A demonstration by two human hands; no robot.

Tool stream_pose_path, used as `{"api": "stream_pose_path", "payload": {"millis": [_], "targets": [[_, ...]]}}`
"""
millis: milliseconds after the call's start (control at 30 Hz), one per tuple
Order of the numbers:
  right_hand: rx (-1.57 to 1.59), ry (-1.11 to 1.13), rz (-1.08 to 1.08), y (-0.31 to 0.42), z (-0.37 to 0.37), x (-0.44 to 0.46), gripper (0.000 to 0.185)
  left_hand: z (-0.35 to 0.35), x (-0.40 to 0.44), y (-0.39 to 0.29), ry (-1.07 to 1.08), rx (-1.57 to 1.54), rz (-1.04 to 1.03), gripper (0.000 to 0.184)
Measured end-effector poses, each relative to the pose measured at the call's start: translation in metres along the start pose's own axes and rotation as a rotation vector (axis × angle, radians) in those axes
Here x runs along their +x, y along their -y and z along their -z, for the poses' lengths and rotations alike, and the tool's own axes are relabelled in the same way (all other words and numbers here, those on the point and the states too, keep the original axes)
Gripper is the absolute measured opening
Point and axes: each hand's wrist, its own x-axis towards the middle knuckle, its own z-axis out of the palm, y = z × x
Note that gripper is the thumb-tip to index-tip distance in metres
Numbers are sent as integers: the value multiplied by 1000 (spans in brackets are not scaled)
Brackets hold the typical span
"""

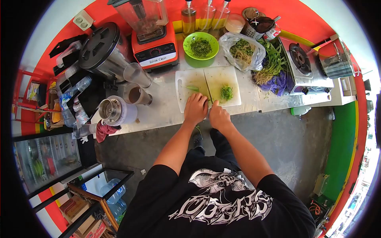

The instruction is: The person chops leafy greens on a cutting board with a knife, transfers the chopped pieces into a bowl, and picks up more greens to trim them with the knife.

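Observation:
A white cutting board [234, 75] lies at the front of the metal counter. My right hand [220, 117] is wrapped round the handle of a knife [208, 85], whose blade points away across the board. Close beside the blade, my left hand [195, 108] presses down on the board with fingers bent and together. Some green stalks show at its fingertips, mostly hidden by the hand. Right of the knife sits a small pile of chopped greens [226, 93]. A loose green piece [192, 87] lies on the left side of the board.
Behind the board stand a green bowl [215, 45] of chopped leaves, a plastic bag [260, 51] of greens and a red blender [154, 49]. Plastic cups [137, 95] and a steel flask [123, 111] are left. Leafy bunches [274, 59] and a gas stove [307, 65] are right.

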Motion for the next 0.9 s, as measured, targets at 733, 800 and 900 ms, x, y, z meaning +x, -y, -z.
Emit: {"api": "stream_pose_path", "payload": {"millis": [733,800,900], "targets": [[62,38,-41,5,-7,-12,26,-3,-2,4,-32,-46,-12,9],[47,39,-16,4,1,-1,26,1,-3,-1,-17,-58,-2,9],[-114,85,32,8,19,9,29,-5,-2,3,-61,-98,4,10]]}}
